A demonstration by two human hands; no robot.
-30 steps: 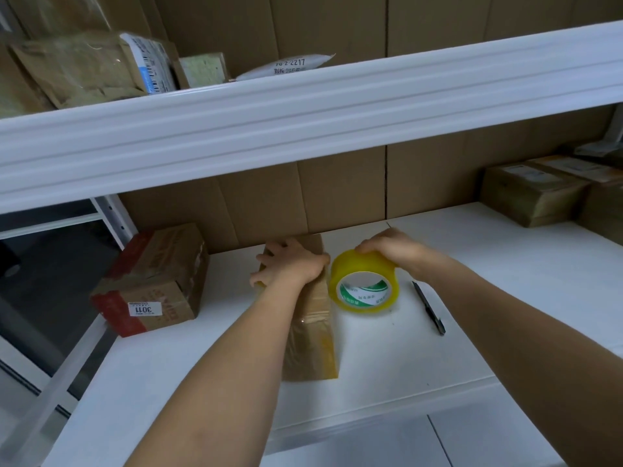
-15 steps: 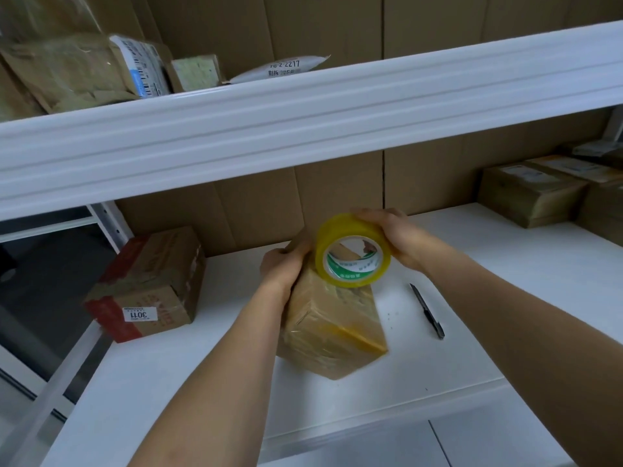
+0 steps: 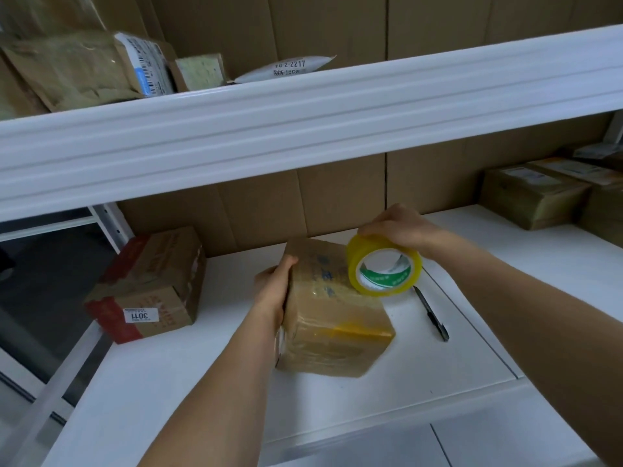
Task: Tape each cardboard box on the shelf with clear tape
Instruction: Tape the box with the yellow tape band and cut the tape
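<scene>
A small brown cardboard box [image 3: 332, 318], wrapped in shiny tape, sits in the middle of the white shelf [image 3: 188, 392]. My left hand [image 3: 273, 291] grips its left side, thumb on the top edge. My right hand [image 3: 396, 227] holds a yellowish roll of clear tape [image 3: 384, 269] from above, against the box's top right edge. The roll's white and green core faces me.
A black pen [image 3: 431, 313] lies on the shelf right of the box. A red and brown box [image 3: 151, 284] labelled 3011 stands at the left end. Taped boxes [image 3: 536, 193] are stacked at the far right. Parcels [image 3: 77, 69] fill the upper shelf.
The box went from lying flat to tipped up and turned, and now rests with a broad face up. The tape roll rose over it, then came down at its right edge.
</scene>
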